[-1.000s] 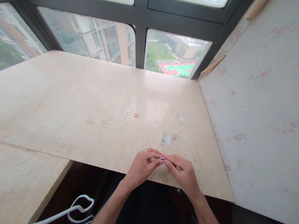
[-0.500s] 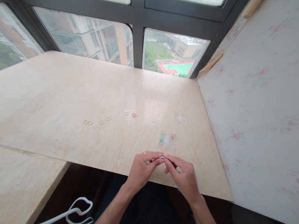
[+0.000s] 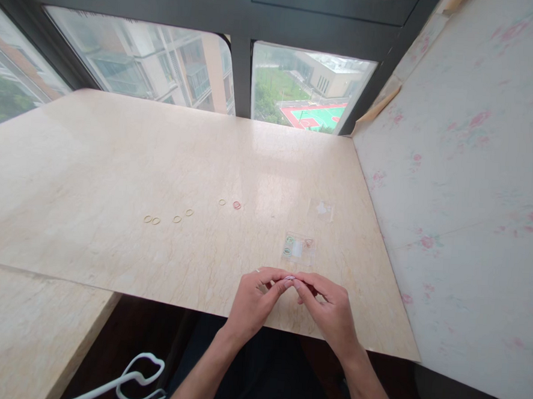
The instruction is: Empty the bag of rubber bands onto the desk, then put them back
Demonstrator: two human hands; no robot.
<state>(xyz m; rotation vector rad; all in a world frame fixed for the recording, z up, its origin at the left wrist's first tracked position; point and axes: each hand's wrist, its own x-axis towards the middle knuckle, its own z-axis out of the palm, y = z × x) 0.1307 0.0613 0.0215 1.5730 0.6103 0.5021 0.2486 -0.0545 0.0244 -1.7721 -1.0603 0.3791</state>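
My left hand (image 3: 255, 300) and my right hand (image 3: 327, 310) meet fingertip to fingertip over the near edge of the beige marble table (image 3: 116, 154). Both pinch a tiny pale ring (image 3: 289, 278) between thumbs and forefingers. Just beyond them lies a small clear bag (image 3: 298, 248) with green and red rings inside. A second clear bag (image 3: 322, 209) lies farther back. Loose on the table sit several yellowish rings (image 3: 166, 218) in a row, and a red ring (image 3: 236, 205) beside another yellowish one.
A floral-patterned wall (image 3: 465, 193) rises along the right side of the table. Windows (image 3: 144, 59) with dark frames run along the far edge. A white plastic hanger (image 3: 133, 378) lies below the table at lower left.
My hands stay pinched together on the ring with only slight finger shifts. The view has tilted a little downward.
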